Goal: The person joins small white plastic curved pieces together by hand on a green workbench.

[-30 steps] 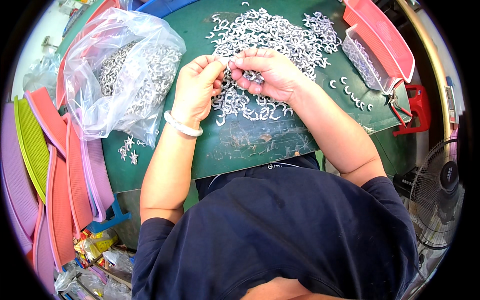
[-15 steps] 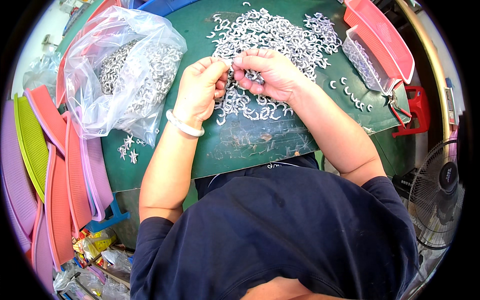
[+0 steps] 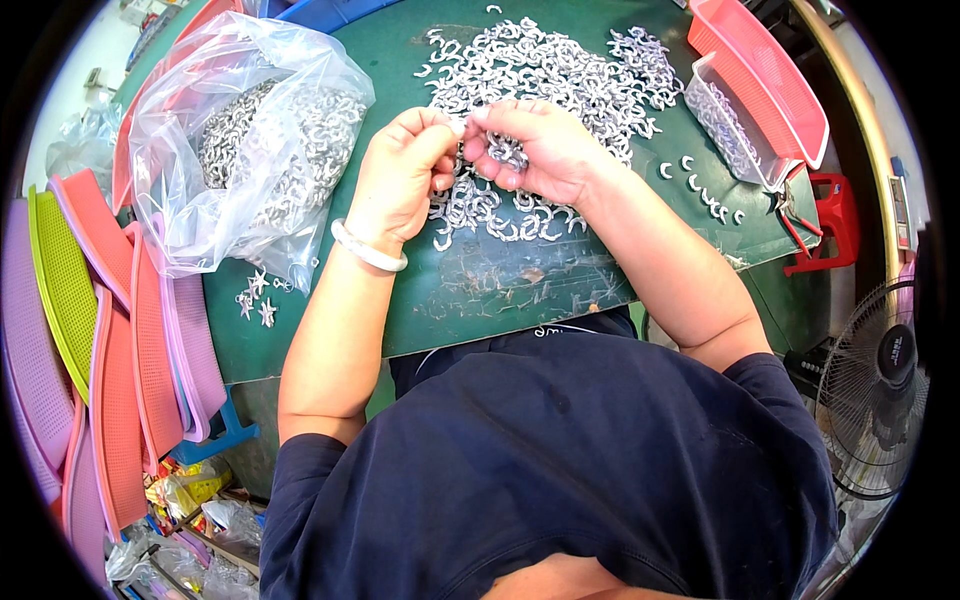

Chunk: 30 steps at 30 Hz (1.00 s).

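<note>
A wide heap of small silver crescent-shaped metal pieces [image 3: 560,75] lies on the green table [image 3: 430,310]. Over its near part my two hands meet at the fingertips. My left hand [image 3: 408,165] is closed in a pinch; what sits between thumb and forefinger is too small to make out. Several crescent pieces [image 3: 506,152] rest in the curled fingers of my right hand [image 3: 540,150], whose thumb and forefinger also pinch close to the left fingertips. A white bangle [image 3: 368,248] circles my left wrist.
Left of the heap stands a clear plastic bag [image 3: 250,150] full of similar pieces. Star-shaped pieces [image 3: 262,290] lie before it. At right are a clear tub [image 3: 735,130], a pink basket [image 3: 765,75], pliers [image 3: 793,215] and a fan [image 3: 880,370]. Stacked colored baskets [image 3: 110,350] fill the left.
My right fingers have opened a little, so more of the crescent pieces in that hand show. My left hand has hardly moved.
</note>
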Motion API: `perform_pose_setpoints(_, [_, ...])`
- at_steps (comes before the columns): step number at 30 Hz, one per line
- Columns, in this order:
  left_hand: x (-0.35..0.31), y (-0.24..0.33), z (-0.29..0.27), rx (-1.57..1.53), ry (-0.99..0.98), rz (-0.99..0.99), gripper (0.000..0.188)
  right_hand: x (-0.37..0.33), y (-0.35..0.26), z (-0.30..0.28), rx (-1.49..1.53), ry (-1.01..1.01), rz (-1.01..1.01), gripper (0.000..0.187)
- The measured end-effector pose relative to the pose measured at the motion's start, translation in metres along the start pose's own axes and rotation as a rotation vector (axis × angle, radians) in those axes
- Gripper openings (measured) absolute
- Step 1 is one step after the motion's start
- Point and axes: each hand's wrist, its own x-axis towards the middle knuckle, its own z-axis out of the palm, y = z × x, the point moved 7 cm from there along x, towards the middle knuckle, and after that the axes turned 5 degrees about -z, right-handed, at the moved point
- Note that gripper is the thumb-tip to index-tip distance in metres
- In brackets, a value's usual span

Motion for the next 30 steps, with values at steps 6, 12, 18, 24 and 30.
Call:
perform_pose_setpoints(6, [0.0,0.007,-0.008,-0.294,-0.071,0.068,0.007,0.0,-0.002,0.002,0.078,-0.012,0.05,0.028])
perform_pose_setpoints(12, [-0.003,0.015,0.004,0.288,0.102,0.138,0.024,0.002,0.003,0.001,0.112,-0.027,0.057,0.032])
perform_pose_setpoints(18, [-0.014,0.032,0.022,1.021,0.131,0.492,0.022,-0.002,0.003,0.003,0.059,-0.011,0.076,0.034])
perform_pose_setpoints(24, [-0.002,0.021,0.009,0.55,0.09,0.396,0.009,-0.002,0.005,0.007,0.061,-0.093,0.096,0.037])
perform_pose_setpoints(30, [0.001,0.005,-0.004,-0.068,-0.051,-0.095,0.009,-0.006,0.002,0.009,-0.013,-0.046,0.119,0.041])
